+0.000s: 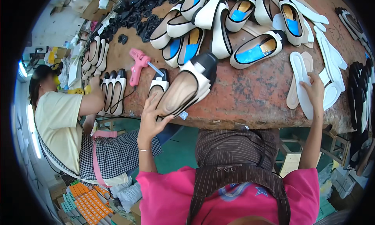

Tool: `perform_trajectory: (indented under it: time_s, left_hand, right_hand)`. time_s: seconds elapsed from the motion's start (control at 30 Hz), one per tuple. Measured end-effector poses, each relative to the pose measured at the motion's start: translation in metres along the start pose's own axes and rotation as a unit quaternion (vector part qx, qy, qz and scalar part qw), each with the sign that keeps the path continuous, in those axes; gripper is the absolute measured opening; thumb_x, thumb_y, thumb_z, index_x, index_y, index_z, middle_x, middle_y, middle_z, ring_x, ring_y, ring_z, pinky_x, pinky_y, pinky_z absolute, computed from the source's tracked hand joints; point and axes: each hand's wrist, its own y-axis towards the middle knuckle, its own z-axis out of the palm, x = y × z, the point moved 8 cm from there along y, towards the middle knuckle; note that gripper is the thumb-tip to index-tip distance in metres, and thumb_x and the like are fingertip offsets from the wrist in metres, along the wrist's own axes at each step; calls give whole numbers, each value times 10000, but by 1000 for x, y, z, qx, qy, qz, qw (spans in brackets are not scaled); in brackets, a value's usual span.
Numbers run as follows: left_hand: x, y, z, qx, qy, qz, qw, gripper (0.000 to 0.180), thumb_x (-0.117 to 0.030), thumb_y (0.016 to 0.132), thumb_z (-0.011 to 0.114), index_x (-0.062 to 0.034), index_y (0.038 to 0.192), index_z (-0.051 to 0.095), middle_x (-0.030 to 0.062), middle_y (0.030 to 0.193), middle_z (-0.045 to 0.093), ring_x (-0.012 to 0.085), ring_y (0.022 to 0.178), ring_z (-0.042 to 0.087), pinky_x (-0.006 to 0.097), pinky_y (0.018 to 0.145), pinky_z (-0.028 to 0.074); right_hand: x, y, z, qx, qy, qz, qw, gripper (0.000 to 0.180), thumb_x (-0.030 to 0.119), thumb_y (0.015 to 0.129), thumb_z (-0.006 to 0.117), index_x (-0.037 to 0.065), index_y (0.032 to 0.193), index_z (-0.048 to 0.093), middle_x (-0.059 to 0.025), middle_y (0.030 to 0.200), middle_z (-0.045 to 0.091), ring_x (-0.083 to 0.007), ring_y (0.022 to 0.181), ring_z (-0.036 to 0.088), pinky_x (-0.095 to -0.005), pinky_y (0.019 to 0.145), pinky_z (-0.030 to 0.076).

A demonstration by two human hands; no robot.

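Observation:
My left hand [149,121] grips a white slip-on shoe [201,93] by its heel, fingers curled round the back. The shoe has a black toe cap, a white bow and a beige inside, and it tilts with the toe pointing away to the right. Partly hidden behind it is a similar shoe [159,83]. On the right, my right hand [313,91] pinches the edge of a long white insole [300,74]. A beige insole [292,95] lies half under that one on the table.
Several shoes with blue patches inside [252,55] crowd the far side of the worn table [250,102]. A pink glue gun [136,67] lies left, near black bows [142,24]. More white insoles [330,57] sit far right. At left, a co-worker [58,112] handles shoes.

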Motion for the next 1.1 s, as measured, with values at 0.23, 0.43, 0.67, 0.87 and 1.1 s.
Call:
perform_trajectory:
  time_s: [0.23, 0.43, 0.67, 0.87, 1.1]
  left_hand:
    - [-27, 79, -38, -148, -71, 52, 985, 260, -143, 805, 690, -25, 1037, 703, 194, 1399, 546, 393, 1299, 486, 455, 1069, 394]
    - [-24, 250, -27, -207, 152, 43, 965, 400, -179, 832, 687, -44, 1208, 652, 138, 1406, 535, 358, 1285, 496, 436, 1040, 448]
    - [18, 256, 8, -140, 223, 4, 965, 414, -273, 723, 815, -37, 1050, 721, 164, 1183, 656, 336, 1031, 652, 414, 870, 524]
    - [36, 252, -73, -107, -99, -93, 985, 288, -234, 744, 812, -11, 860, 672, 69, 708, 650, 126, 601, 576, 303, 568, 433]
    - [-22, 146, -112, -125, -390, -158, 899, 171, -106, 858, 754, -36, 867, 597, 33, 783, 627, 70, 637, 590, 211, 561, 499]
  right_hand:
    - [-23, 1, -32, 10, 445, 115, 888, 311, 182, 907, 658, -57, 1103, 633, -61, 878, 679, -116, 697, 649, -219, 626, 515]
    - [2, -29, 0, 57, 823, 96, 557, 777, 128, 822, 542, -134, 1476, 214, -280, 1516, 354, -356, 1360, 440, -405, 1168, 347]
    - [-12, -79, 23, 77, 864, 113, 484, 646, 285, 1020, 481, -16, 1524, 210, -207, 1350, 495, -282, 1163, 557, -413, 1041, 470]
    - [8, -58, 15, 79, 861, 139, 484, 648, 441, 1055, 387, 20, 1523, 235, -149, 1276, 536, -219, 993, 569, -362, 897, 544]
    - [34, -61, 20, 86, 869, 129, 470, 657, 446, 1056, 375, 1, 1518, 236, -145, 1362, 521, -200, 945, 557, -356, 788, 536]
